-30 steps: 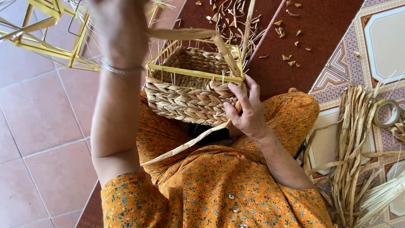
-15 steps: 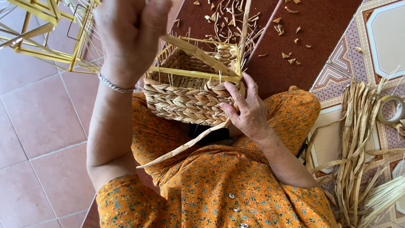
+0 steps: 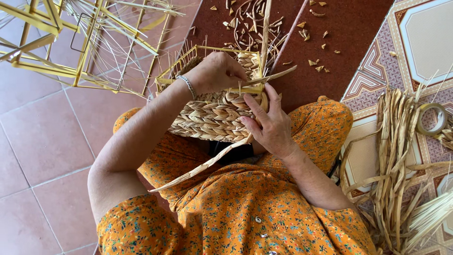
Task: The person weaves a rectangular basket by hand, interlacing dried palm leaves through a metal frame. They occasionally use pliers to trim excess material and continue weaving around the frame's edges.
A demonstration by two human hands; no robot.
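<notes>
A half-woven straw basket [image 3: 212, 118] on a yellow wire frame [image 3: 207, 49] rests on my lap, against my orange flowered dress. My left hand [image 3: 218, 72], with a silver bracelet on the wrist, is curled over the basket's top rim and pinches a flat straw strand [image 3: 276, 75] there. My right hand [image 3: 270, 123] grips the basket's near right corner, fingers spread on the woven wall and thumb at the rim. A long loose strand [image 3: 203, 165] hangs from the basket's bottom edge across my lap.
Bare yellow wire frames [image 3: 71, 47] with straw sticking out stand on the red tiles at upper left. Cut straw scraps [image 3: 264, 19] litter the brown mat beyond the basket. A bundle of dried strands [image 3: 396, 156] and a tape roll [image 3: 432, 118] lie at right.
My left hand has come down from high at the upper left to the basket's rim, bringing the strand with it. My right hand stays on the basket's corner.
</notes>
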